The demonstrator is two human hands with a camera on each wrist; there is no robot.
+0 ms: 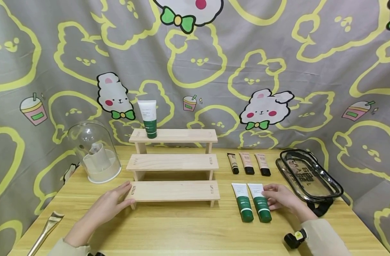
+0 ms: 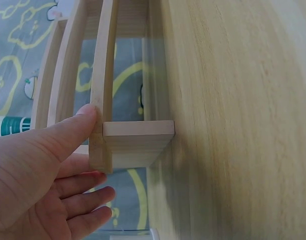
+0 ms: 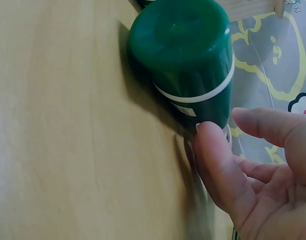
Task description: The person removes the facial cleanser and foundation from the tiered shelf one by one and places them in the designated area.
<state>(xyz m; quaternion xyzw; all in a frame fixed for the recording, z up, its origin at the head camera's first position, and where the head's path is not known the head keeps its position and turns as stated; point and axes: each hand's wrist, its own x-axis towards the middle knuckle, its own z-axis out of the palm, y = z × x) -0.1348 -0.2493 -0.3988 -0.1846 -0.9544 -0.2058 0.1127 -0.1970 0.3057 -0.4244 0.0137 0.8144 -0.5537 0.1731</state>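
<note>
At the left end of the lowest step of a wooden three-step stand (image 1: 175,191), my left hand (image 1: 106,206) holds the board's end (image 2: 99,145) between thumb and forefinger. Its other fingers are bent loosely beside it. My right hand (image 1: 283,199) is at the right-hand white-and-green squeeze tube (image 1: 259,202), pinching its right edge with thumb and forefinger. That tube's green cap (image 3: 180,35) faces the right wrist camera. Another matching tube (image 1: 242,202) lies just left of it. A third such tube (image 1: 148,119) stands cap down on the top step, near its left end.
Behind the two lying tubes are a small gold tube (image 1: 233,163) and two pink tubes (image 1: 247,163) with black caps. A clear black-edged pouch (image 1: 310,177) lies at right. A glass dome lamp (image 1: 94,153) stands left; a gold tool (image 1: 46,233) lies front left.
</note>
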